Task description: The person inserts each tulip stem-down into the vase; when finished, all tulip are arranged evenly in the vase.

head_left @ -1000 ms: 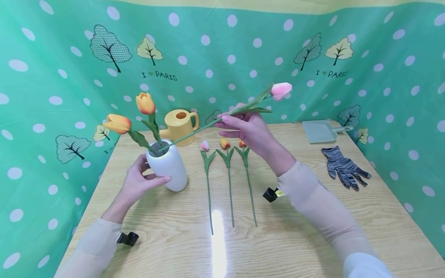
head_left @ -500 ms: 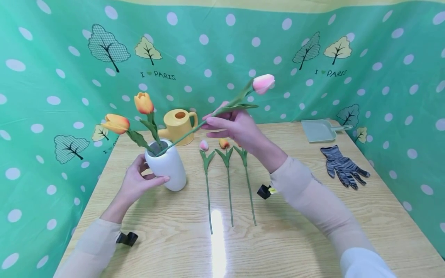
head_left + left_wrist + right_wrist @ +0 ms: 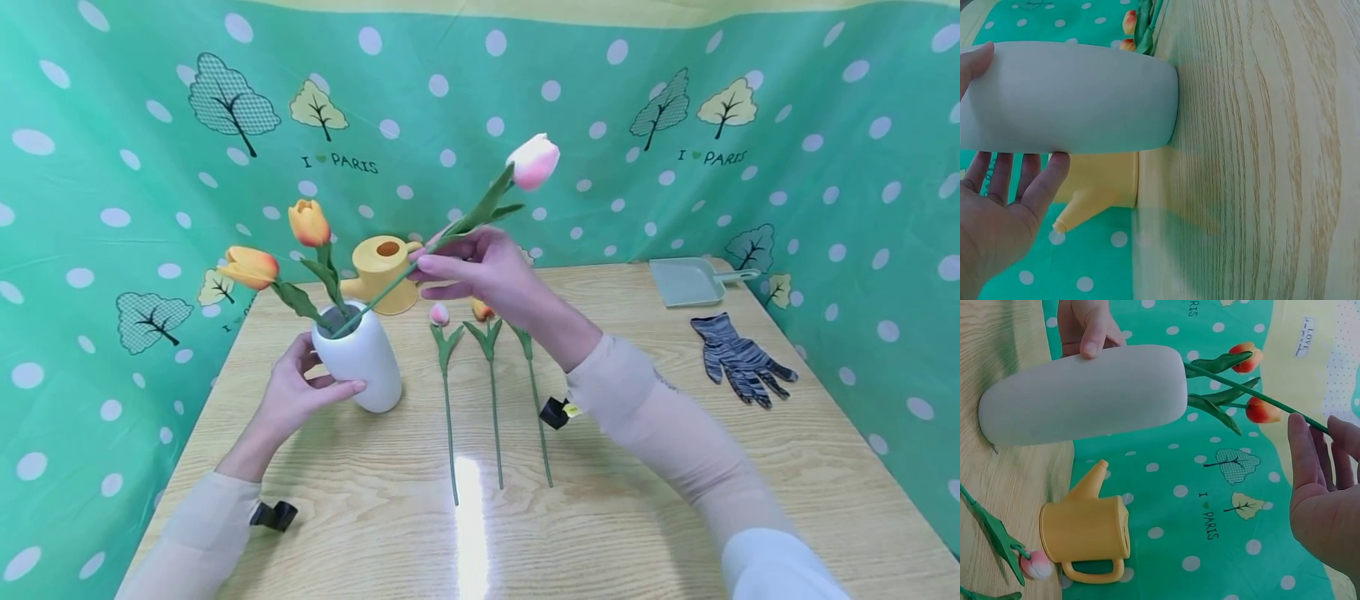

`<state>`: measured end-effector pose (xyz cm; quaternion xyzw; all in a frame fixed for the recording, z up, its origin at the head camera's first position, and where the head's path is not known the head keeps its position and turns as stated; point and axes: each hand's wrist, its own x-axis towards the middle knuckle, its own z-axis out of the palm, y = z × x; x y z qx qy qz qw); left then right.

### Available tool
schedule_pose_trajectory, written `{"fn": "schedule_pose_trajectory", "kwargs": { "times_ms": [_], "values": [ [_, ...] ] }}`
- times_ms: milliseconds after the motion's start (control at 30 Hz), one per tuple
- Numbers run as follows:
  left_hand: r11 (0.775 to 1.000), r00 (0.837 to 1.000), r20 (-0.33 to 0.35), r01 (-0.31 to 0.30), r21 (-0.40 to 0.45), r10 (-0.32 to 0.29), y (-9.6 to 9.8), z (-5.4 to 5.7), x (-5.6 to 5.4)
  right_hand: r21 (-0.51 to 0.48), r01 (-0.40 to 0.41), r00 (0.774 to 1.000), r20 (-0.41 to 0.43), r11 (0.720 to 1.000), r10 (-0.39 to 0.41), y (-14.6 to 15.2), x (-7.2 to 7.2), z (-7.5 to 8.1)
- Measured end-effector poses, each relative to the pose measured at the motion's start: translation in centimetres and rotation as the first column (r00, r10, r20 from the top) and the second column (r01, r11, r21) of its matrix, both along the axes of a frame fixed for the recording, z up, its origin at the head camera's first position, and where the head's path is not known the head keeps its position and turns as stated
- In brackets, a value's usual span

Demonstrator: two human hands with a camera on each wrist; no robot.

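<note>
1. Currently, left hand (image 3: 296,392) grips white vase (image 3: 365,367) containing two orange tulips (image 3: 310,223)
2. Right hand (image 3: 491,271) pinches pink tulip (image 3: 534,162) by its stem, lower end inside that vase
3. Yellow watering can (image 3: 382,271) stands between hands, farther back

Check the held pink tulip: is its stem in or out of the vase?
In: the pink tulip slants into the mouth of the white vase, its bloom and leaves outside; the right hand pinches its stem.

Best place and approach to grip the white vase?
Likely around the upper half of the white vase, from its left: it is smooth, rounded, without a visible handle, and the pink tulip in the right hand slants in from the right.
</note>
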<state>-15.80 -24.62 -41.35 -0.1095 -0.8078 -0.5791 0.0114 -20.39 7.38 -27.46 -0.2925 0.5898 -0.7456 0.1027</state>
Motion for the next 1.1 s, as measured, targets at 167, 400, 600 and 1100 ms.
{"fn": "schedule_pose_trajectory", "kwargs": {
  "times_ms": [167, 400, 600, 1100],
  "values": [
    [1.000, 1.000, 0.000, 0.002, 0.006, -0.002, 0.0, 0.0, 0.0, -0.013, -0.013, 1.000, -0.001, 1.000, 0.013, -0.7, 0.2, 0.0],
    [1.000, 1.000, 0.010, -0.004, -0.001, 0.004, 0.0, 0.1, 0.0, -0.013, -0.057, 0.997, 0.052, 0.998, 0.058, -1.1, 0.7, -0.9],
    [1.000, 1.000, 0.017, -0.016, 0.003, 0.016, 0.1, 0.0, 0.0, -0.016, -0.075, 0.997, 0.032, 0.997, 0.075, -1.6, 0.8, -1.6],
    [1.000, 1.000, 0.002, 0.000, 0.022, 0.000, 0.0, -0.1, 0.0, 0.007, -0.105, 0.994, 0.001, 0.994, 0.105, -4.7, 0.6, -0.3]
  ]
}}
